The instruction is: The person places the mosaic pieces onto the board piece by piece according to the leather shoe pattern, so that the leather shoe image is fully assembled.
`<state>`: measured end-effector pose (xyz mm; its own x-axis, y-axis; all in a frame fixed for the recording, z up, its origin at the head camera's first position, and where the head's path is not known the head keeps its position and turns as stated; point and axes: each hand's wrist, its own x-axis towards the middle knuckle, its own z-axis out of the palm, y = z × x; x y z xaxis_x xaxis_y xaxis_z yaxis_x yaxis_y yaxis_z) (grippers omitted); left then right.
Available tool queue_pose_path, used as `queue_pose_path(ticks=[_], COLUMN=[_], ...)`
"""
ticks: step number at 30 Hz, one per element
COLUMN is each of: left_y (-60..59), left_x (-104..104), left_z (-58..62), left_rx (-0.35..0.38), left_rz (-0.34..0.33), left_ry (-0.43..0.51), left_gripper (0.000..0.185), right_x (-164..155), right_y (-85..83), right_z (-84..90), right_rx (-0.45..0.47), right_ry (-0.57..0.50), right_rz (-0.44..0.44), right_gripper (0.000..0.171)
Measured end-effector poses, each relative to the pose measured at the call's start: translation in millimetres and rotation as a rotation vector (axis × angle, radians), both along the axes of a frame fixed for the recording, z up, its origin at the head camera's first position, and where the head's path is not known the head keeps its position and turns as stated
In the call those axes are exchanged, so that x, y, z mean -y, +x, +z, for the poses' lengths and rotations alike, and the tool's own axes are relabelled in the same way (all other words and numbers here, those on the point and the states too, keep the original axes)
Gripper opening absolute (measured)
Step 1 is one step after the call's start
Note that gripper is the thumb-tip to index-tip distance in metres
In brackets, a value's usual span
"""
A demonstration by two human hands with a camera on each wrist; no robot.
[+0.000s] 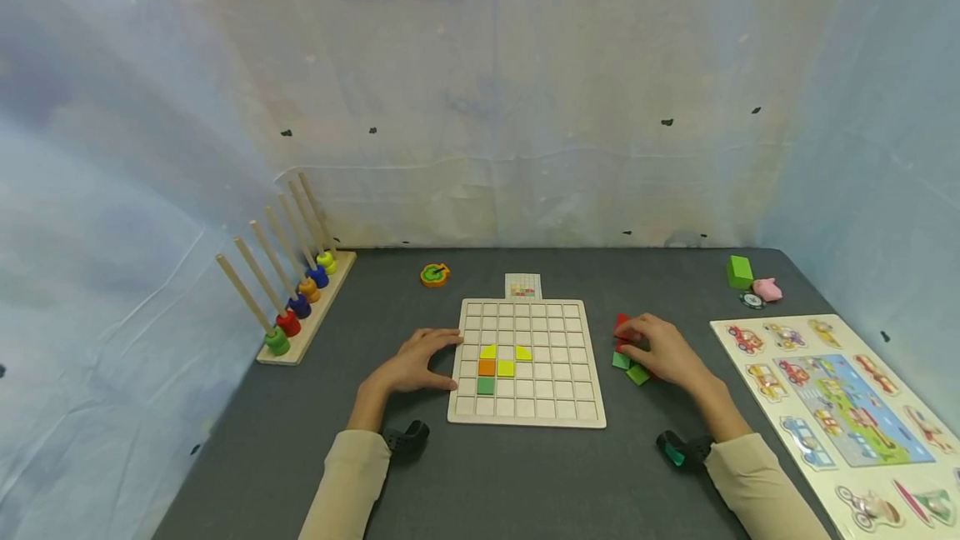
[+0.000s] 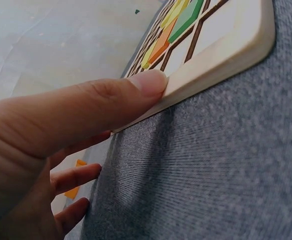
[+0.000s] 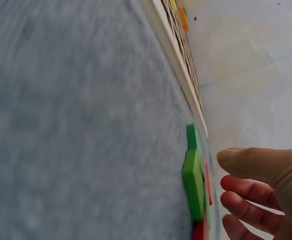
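Observation:
A pale wooden grid board (image 1: 540,407) lies in the middle of the table, with yellow, orange and green tiles in some of its cells. My left hand (image 1: 417,362) rests at the board's left edge; in the left wrist view its thumb (image 2: 148,84) touches the rim while the other fingers spread along the table. To the right of the board, my right hand (image 1: 663,350) hovers over a small pile of loose red and green tiles. A light green tile (image 3: 193,182) and a darker green tile (image 1: 621,360) show there. Nothing is visible between its relaxed fingers.
A small pattern card (image 1: 522,280) touches the board's far edge. At left stands a peg rack (image 1: 318,307) with coloured rings. A wooden picture puzzle (image 1: 757,332), green block (image 1: 739,272), pink pig (image 1: 767,289) and round chip (image 1: 752,301) lie at right. An orange-green toy (image 1: 434,275) sits behind.

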<state>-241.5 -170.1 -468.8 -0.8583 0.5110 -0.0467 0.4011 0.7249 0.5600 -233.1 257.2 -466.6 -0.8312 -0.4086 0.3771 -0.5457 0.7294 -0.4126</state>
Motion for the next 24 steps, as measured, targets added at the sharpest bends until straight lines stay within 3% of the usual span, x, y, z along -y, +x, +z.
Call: queue_pose_path(ticks=[14,24], left_y=[-0.4,0.2], left_x=[0.4,0.0], left_z=[-0.5,-0.4], left_rx=[0.008,0.008], left_rz=[-0.002,0.016], left_ry=[0.002,-0.010], left_gripper=[0.076,0.077], right_x=[-7.2,-8.3], right_y=[-2.9,-4.2], right_z=[-2.9,-4.3], right_rx=[0.134,0.134], right_ry=[0.069,0.071], right_rz=[-0.022,-0.030], right_gripper=[0.024,0.026])
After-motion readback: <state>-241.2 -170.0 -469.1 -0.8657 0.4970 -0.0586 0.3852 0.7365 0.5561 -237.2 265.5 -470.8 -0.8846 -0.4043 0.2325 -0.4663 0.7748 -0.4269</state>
